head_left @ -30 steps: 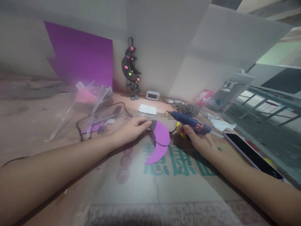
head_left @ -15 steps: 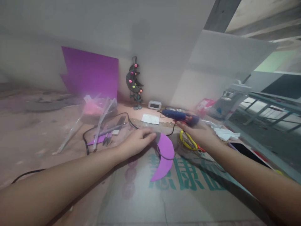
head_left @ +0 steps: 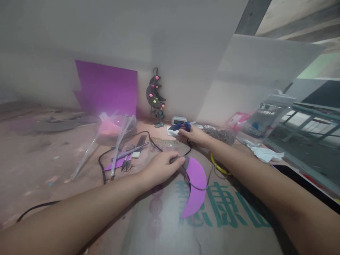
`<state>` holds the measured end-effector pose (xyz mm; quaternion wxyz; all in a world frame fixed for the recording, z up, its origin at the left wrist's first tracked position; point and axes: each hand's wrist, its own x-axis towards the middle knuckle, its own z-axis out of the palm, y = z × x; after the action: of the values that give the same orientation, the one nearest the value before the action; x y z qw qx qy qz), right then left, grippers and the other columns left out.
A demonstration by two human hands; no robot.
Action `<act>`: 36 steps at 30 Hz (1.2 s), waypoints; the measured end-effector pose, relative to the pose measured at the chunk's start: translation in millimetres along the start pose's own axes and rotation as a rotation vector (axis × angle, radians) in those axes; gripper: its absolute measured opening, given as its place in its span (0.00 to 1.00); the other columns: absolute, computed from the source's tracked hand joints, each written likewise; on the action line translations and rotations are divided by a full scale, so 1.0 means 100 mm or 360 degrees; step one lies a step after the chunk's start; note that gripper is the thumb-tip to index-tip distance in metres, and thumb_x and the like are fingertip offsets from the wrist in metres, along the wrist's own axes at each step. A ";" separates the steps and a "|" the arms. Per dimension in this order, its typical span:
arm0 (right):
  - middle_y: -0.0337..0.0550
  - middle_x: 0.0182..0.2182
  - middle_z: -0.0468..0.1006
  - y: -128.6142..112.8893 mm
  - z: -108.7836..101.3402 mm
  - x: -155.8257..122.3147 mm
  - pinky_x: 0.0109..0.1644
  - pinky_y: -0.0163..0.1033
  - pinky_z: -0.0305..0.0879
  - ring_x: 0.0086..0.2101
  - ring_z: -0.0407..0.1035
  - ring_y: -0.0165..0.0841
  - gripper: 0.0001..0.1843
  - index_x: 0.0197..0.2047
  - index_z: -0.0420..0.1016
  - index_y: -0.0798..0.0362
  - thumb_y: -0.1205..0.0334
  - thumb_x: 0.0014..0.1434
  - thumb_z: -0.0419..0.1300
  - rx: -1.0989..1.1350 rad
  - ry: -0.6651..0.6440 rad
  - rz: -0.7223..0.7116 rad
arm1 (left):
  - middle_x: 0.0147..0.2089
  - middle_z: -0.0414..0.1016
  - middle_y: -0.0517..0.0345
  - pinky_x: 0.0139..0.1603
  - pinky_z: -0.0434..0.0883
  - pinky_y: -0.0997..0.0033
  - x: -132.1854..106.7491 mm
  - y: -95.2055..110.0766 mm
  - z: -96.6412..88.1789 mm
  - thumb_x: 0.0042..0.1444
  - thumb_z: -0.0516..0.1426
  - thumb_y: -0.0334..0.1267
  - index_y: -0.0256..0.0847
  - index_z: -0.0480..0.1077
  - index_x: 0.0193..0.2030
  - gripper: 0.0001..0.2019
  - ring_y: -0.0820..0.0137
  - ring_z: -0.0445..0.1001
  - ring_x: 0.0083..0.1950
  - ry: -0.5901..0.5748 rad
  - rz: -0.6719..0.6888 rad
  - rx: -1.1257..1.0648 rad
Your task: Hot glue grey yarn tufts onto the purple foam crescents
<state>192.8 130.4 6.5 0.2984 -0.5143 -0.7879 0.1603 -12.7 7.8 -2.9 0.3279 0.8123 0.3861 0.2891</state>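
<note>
My left hand (head_left: 167, 166) pinches the upper tip of a purple paper crescent (head_left: 197, 180), where grey cord covers the end. A loose strand of that cord loops across the crescent's front. Farther back, my right hand (head_left: 193, 134) is closed on a blue hot glue gun (head_left: 180, 126), over a small white pad (head_left: 173, 131). The gun's nozzle points left; whether it touches the pad I cannot tell. Its black cable (head_left: 189, 147) hangs below my right hand. Under the crescent lies cardboard (head_left: 159, 230) with green printed characters.
A dark crescent ornament (head_left: 152, 94) with coloured pompoms stands against the wall beside a purple sheet (head_left: 108, 86). Pens (head_left: 132, 151), small scissors (head_left: 126, 163) and a plastic bag (head_left: 114, 125) lie left. Yellow-handled scissors (head_left: 219, 165), tissue (head_left: 267, 154) and a phone (head_left: 305, 182) are right.
My right hand has carried the glue gun left and down to the white pad. My left hand keeps its pinch on the crescent. The whole view has shifted slightly.
</note>
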 end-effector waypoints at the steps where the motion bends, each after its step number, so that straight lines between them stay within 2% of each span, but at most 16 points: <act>1: 0.46 0.39 0.81 0.01 -0.01 0.03 0.48 0.40 0.67 0.41 0.73 0.36 0.15 0.41 0.77 0.55 0.53 0.60 0.57 -0.0002 -0.0014 0.0016 | 0.27 0.66 0.62 0.30 0.57 0.74 0.00 0.00 0.00 0.61 0.48 0.48 0.38 0.64 0.27 0.17 0.72 0.65 0.31 -0.0002 -0.0002 0.0003; 9: 0.45 0.38 0.81 0.00 -0.18 0.01 0.35 0.35 0.69 0.33 0.74 0.33 0.19 0.44 0.75 0.54 0.49 0.61 0.54 -0.0081 0.0016 0.0229 | 0.29 0.69 0.61 0.31 0.59 0.72 0.00 -0.02 0.01 0.61 0.47 0.49 0.39 0.66 0.29 0.18 0.70 0.67 0.33 -0.0019 0.0025 0.0030; 13: 0.48 0.35 0.81 0.09 -0.24 -0.07 0.37 0.36 0.67 0.36 0.73 0.37 0.19 0.38 0.76 0.58 0.50 0.60 0.54 -0.0279 0.0049 0.0337 | 0.30 0.69 0.60 0.32 0.59 0.72 0.01 -0.01 0.01 0.61 0.47 0.48 0.39 0.66 0.30 0.17 0.69 0.68 0.34 -0.0014 0.0026 0.0016; 16: 0.48 0.36 0.81 0.12 -0.27 -0.09 0.38 0.36 0.66 0.36 0.74 0.38 0.18 0.39 0.76 0.57 0.51 0.60 0.55 -0.0399 0.0006 0.0364 | 0.29 0.69 0.61 0.32 0.59 0.73 0.01 0.00 0.01 0.61 0.47 0.48 0.39 0.66 0.29 0.17 0.70 0.67 0.34 -0.0026 0.0020 0.0020; 20: 0.49 0.38 0.81 0.11 -0.34 -0.14 0.38 0.35 0.65 0.37 0.74 0.38 0.20 0.43 0.76 0.56 0.49 0.59 0.56 -0.0556 -0.0034 0.0343 | 0.28 0.67 0.61 0.31 0.59 0.74 0.01 -0.01 0.01 0.60 0.48 0.47 0.38 0.65 0.28 0.17 0.70 0.66 0.33 0.0011 0.0017 -0.0056; 24: 0.54 0.41 0.79 0.05 -0.44 -0.32 0.42 0.40 0.64 0.40 0.73 0.43 0.24 0.46 0.75 0.57 0.45 0.57 0.56 -0.0718 -0.0002 0.0321 | 0.24 0.63 0.63 0.27 0.57 0.76 0.03 0.00 -0.01 0.60 0.48 0.47 0.39 0.63 0.25 0.17 0.73 0.62 0.28 0.0109 -0.0093 -0.0287; 26: 0.56 0.45 0.77 -0.04 -0.50 -0.47 0.48 0.44 0.62 0.45 0.70 0.46 0.25 0.50 0.73 0.56 0.46 0.57 0.58 -0.0806 0.0077 0.0242 | 0.21 0.60 0.64 0.25 0.56 0.76 0.04 0.00 -0.02 0.60 0.48 0.46 0.39 0.61 0.24 0.17 0.74 0.60 0.25 0.0136 -0.0153 -0.0392; 28: 0.56 0.45 0.77 -0.20 -0.56 -0.67 0.53 0.49 0.59 0.49 0.67 0.49 0.24 0.50 0.74 0.55 0.47 0.57 0.58 -0.0930 0.0250 0.0028 | 0.20 0.59 0.65 0.24 0.55 0.76 0.04 0.01 -0.03 0.60 0.49 0.47 0.39 0.61 0.24 0.17 0.75 0.58 0.23 0.0138 -0.0183 -0.0452; 30: 0.51 0.47 0.77 -0.39 -0.61 -0.89 0.52 0.48 0.61 0.48 0.68 0.46 0.19 0.49 0.74 0.51 0.50 0.60 0.56 -0.0730 0.0252 -0.0097 | 0.21 0.59 0.66 0.23 0.54 0.76 0.04 0.01 -0.03 0.60 0.49 0.47 0.39 0.61 0.24 0.17 0.76 0.57 0.23 0.0145 -0.0186 -0.0482; 32: 0.49 0.47 0.77 -0.58 -0.62 -1.12 0.43 0.43 0.68 0.38 0.72 0.38 0.18 0.50 0.73 0.50 0.51 0.62 0.53 -0.0352 0.0168 0.0018 | 0.21 0.59 0.66 0.23 0.54 0.76 0.04 0.01 -0.03 0.60 0.49 0.48 0.38 0.61 0.25 0.18 0.76 0.57 0.23 0.0155 -0.0186 -0.0491; 34: 0.48 0.48 0.76 -0.70 -0.62 -1.31 0.28 0.38 0.68 0.24 0.69 0.29 0.20 0.54 0.69 0.48 0.50 0.62 0.52 0.0027 -0.0068 0.0240 | 0.21 0.59 0.66 0.21 0.53 0.77 0.04 0.02 -0.03 0.60 0.49 0.48 0.38 0.61 0.25 0.18 0.77 0.57 0.22 0.0152 -0.0210 -0.0481; 36: 0.49 0.53 0.72 -0.76 -0.62 -1.44 0.20 0.34 0.64 0.19 0.65 0.24 0.26 0.60 0.63 0.44 0.51 0.59 0.57 0.0264 -0.0311 0.0319 | 0.21 0.59 0.66 0.20 0.52 0.77 0.03 0.03 -0.04 0.60 0.50 0.49 0.38 0.61 0.24 0.18 0.78 0.56 0.21 0.0156 -0.0261 -0.0470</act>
<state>220.2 -35.7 52.6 0.2443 -0.5459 -0.7419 0.3031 -12.2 9.8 2.6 0.4469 0.7060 0.4199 0.3543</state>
